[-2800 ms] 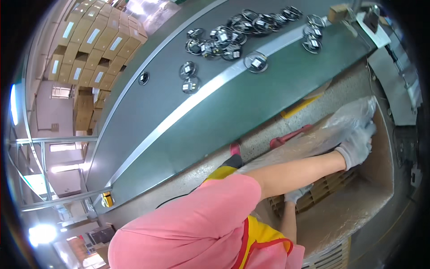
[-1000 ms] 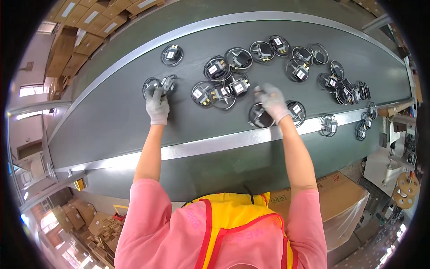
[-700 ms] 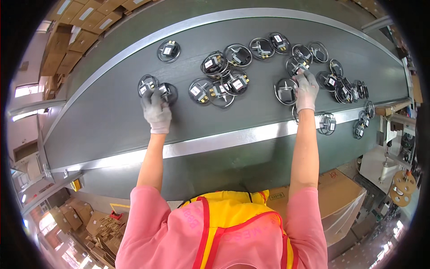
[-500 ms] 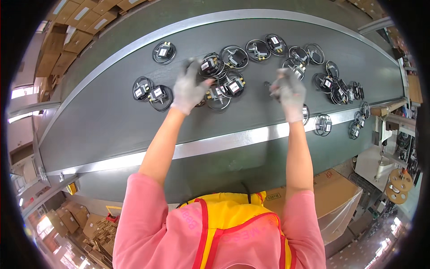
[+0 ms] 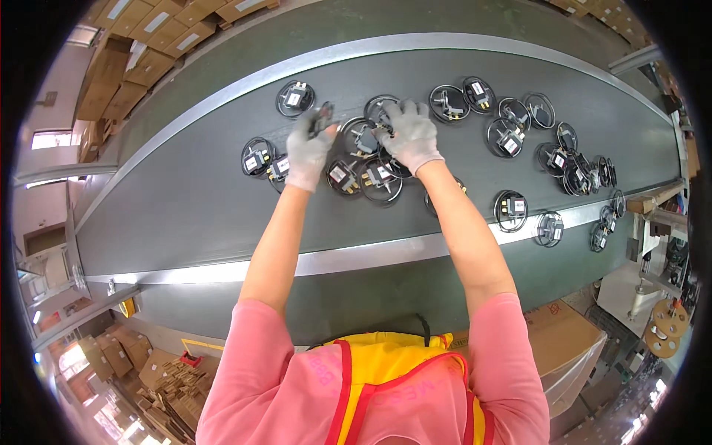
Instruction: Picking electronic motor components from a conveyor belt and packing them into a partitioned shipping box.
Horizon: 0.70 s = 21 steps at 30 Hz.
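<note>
A: Hands?
B: My left hand (image 5: pixel 308 157) looks narrow, a dark blur at its fingertips; I cannot tell whether anything is held. My right hand (image 5: pixel 411 139) spreads its fingers wide over a clump of coiled cables (image 5: pixel 343 178).
A: Surroundings?
B: A coil pair (image 5: pixel 257 157) sits just left of the left hand; a heap (image 5: pixel 577 178) lies farther right on the dark belt (image 5: pixel 222 222).
A: Technique?
B: I'd judge: grip the boxy module (image 5: pixel 363 139), free overlapping loops, then lift.

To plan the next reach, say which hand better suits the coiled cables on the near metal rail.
Right hand, probably: it is nearer those coiled cables; the left hand, farther left, apparently holds something dark.
</note>
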Available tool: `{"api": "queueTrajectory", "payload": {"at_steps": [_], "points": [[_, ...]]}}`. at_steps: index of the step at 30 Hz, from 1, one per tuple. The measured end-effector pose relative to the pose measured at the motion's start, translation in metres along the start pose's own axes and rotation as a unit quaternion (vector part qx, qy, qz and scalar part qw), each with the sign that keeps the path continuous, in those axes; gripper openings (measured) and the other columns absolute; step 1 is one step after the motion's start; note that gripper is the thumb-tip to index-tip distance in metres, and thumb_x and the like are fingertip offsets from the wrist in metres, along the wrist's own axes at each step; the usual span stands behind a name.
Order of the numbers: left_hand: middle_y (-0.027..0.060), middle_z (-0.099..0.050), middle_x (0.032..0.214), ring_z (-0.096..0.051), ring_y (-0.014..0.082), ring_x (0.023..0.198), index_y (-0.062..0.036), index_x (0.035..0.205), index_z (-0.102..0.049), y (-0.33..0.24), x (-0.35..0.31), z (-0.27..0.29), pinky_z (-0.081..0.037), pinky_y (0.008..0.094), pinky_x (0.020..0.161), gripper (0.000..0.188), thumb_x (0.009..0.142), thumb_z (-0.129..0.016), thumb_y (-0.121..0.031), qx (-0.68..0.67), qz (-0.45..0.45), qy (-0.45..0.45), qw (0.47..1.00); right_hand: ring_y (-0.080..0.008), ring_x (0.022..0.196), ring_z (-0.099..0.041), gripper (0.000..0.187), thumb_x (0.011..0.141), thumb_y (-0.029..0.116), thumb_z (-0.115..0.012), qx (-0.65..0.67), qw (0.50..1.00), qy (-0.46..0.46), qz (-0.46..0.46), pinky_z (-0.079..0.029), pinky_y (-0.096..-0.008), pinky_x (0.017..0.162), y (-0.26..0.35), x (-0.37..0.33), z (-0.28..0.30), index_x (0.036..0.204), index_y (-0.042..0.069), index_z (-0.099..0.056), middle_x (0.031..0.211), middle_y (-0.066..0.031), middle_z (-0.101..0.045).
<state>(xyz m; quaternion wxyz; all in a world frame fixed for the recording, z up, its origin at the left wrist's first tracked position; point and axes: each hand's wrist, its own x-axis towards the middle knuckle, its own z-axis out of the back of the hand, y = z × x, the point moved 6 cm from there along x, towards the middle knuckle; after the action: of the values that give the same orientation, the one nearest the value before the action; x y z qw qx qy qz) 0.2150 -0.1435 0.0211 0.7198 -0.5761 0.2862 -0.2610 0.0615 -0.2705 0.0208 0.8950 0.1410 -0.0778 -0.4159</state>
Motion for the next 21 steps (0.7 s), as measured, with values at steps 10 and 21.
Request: {"api": "queueTrajectory", "payload": {"at_steps": [10, 21], "points": [[0.0148, -0.052, 0.120, -0.051, 0.0371, 0.108, -0.0104, 0.117, -0.055, -0.016, -0.022, 0.019, -0.044, 0.0470, 0.093, 0.049, 0.070, -0.070, -0.015, 0.481, -0.268, -0.034, 0.834, -0.0288, 0.077, -0.066, 0.034, 0.091, 0.030, -0.056, 0.087, 0.992, -0.072, -0.057, -0.052, -0.0405, 0.072, -0.042, 0.035, 0.011, 0.117, 0.009, -0.059, 0.084, -0.0124, -0.068], [0.0206, -0.066, 0.091, -0.064, 0.0354, 0.091, -0.0011, 0.101, -0.063, 0.018, 0.017, 0.000, -0.050, 0.0411, 0.080, 0.026, 0.080, -0.065, -0.016, 0.248, 0.024, 0.057, 0.967, -0.0262, 0.104, -0.058, 0.039, 0.078, 0.018, -0.064, -0.166, 0.972, -0.143, 0.083, -0.051, -0.0374, 0.086, -0.074, 0.006, 0.038, 0.116, 0.014, -0.058, 0.108, -0.0074, -0.062]]}}
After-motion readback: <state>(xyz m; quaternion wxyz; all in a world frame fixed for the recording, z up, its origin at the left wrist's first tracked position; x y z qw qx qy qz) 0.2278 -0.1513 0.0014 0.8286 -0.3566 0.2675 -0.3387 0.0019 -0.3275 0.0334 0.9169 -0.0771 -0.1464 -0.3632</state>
